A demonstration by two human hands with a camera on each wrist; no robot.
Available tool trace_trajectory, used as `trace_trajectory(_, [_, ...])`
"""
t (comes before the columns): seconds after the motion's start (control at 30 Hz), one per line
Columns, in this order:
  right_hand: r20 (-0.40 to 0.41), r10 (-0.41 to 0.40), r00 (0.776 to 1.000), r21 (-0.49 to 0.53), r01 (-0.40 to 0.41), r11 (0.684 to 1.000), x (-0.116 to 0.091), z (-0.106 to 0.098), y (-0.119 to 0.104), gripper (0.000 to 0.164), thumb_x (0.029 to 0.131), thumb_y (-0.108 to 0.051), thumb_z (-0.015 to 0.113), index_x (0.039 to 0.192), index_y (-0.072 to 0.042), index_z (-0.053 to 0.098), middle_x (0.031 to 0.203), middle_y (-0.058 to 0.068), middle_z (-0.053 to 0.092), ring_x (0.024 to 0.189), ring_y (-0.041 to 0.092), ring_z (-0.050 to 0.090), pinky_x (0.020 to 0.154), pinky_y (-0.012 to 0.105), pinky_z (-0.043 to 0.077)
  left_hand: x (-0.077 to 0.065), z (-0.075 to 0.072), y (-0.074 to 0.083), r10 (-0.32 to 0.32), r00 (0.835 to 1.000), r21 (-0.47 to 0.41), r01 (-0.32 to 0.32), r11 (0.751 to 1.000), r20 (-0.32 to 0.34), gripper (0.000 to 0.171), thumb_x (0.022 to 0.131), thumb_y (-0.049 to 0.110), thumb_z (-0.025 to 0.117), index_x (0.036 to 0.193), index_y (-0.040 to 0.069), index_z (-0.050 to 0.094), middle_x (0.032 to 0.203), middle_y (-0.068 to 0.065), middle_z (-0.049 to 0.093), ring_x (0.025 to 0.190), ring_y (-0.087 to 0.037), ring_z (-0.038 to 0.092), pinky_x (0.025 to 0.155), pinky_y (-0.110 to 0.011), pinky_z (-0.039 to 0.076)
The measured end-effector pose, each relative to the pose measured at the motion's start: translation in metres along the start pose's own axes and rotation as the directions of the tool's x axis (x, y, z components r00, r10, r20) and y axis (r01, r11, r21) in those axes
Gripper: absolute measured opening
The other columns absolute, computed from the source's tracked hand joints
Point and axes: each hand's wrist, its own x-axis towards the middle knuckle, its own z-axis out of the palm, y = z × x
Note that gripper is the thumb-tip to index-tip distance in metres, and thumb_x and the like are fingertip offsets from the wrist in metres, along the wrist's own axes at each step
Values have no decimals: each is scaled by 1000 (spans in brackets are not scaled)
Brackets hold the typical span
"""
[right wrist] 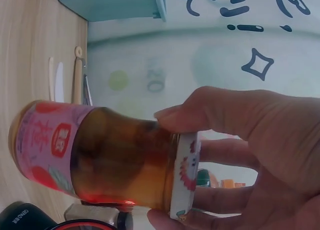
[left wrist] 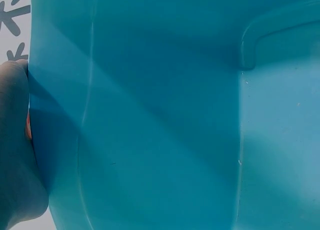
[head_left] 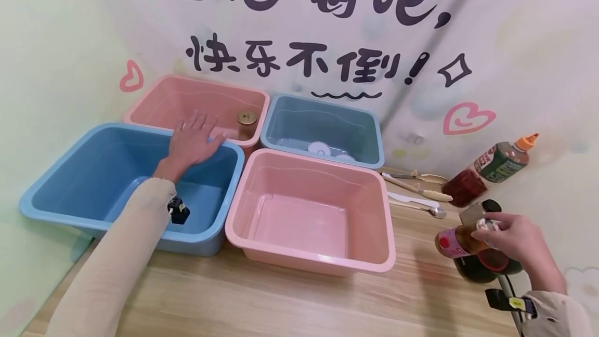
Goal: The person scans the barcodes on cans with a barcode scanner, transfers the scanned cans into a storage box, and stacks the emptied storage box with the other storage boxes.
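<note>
My right hand (head_left: 519, 235) grips a glass jar (head_left: 456, 242) by its lid end and holds it tilted above the table's right side. In the right wrist view the jar has brown contents, a pink label (right wrist: 47, 140) and a white lid with red flowers (right wrist: 185, 175). My left hand (head_left: 192, 142) has its fingers spread and straight over the rim between the large blue bin (head_left: 61, 207) and the rear pink bin (head_left: 154, 95). That hand (left wrist: 17, 155) shows at the left edge of its wrist view, beside the blue wall; its fingertips are hidden there. Gold can (head_left: 246, 125) stands in the rear pink bin.
A front pink bin (head_left: 309, 264) and a rear blue-grey bin (head_left: 323, 103) holding white pieces (head_left: 320, 148) stand mid-table. Tongs and cutlery (head_left: 416, 199) lie right of them. An orange-capped sauce bottle (head_left: 503, 161), a black-capped jar (head_left: 490, 206) and a dark round container (head_left: 472, 269) surround the right hand.
</note>
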Motion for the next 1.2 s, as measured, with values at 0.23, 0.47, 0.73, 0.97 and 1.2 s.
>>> trace_trajectory(0.23, [-18, -44, 999, -31, 44, 999, -4, -2, -1, 66, 83, -24, 78, 130, 15, 53, 96, 31, 67, 79, 30, 61, 58, 31, 48, 2, 2, -2, -5, 1000, 3, 5, 1000, -2, 74, 103, 49, 36, 160, 6, 14, 167, -24, 8, 154, -45, 1, 123, -64, -4])
trace_trajectory(0.47, [-12, -54, 998, -19, 54, 998, -6, -1, -2, 64, 81, -19, 79, 129, 14, 54, 92, 28, 67, 78, 27, 59, 57, 31, 48, 2, 3, -2, -2, 1000, 6, 2, 1000, -19, 74, 103, 49, 36, 160, 7, 16, 166, -24, 11, 154, -45, 2, 123, -65, -1])
trace_trajectory(0.73, [-3, -66, 998, -39, 65, 997, -8, 0, -1, 66, 79, -17, 79, 132, 13, 52, 95, 31, 65, 80, 30, 58, 59, 31, 46, 1, 3, -2, -1, 1000, 5, 1, 1000, -20, 73, 103, 48, 36, 160, 7, 17, 166, -24, 11, 155, -44, 3, 123, -65, 1])
trace_trajectory(0.97, [-5, 6, 1000, -43, -6, 999, -9, -1, 2, 67, 87, -32, 74, 130, 14, 52, 91, 27, 70, 76, 26, 63, 57, 31, 47, 2, 2, -1, -2, 1000, 8, 2, 1000, -16, 73, 103, 49, 36, 160, 7, 17, 166, -24, 10, 154, -44, 3, 123, -65, 0])
trace_trajectory(1.2, [-44, 98, 994, -74, -101, 992, -8, 0, 0, 72, 89, -48, 69, 125, 13, 58, 91, 27, 72, 84, 42, 60, 55, 31, 44, 1, 3, -1, -7, 1000, 3, 7, 1000, -17, 73, 103, 48, 36, 160, 6, 17, 166, -24, 10, 155, -44, 2, 123, -65, 0])
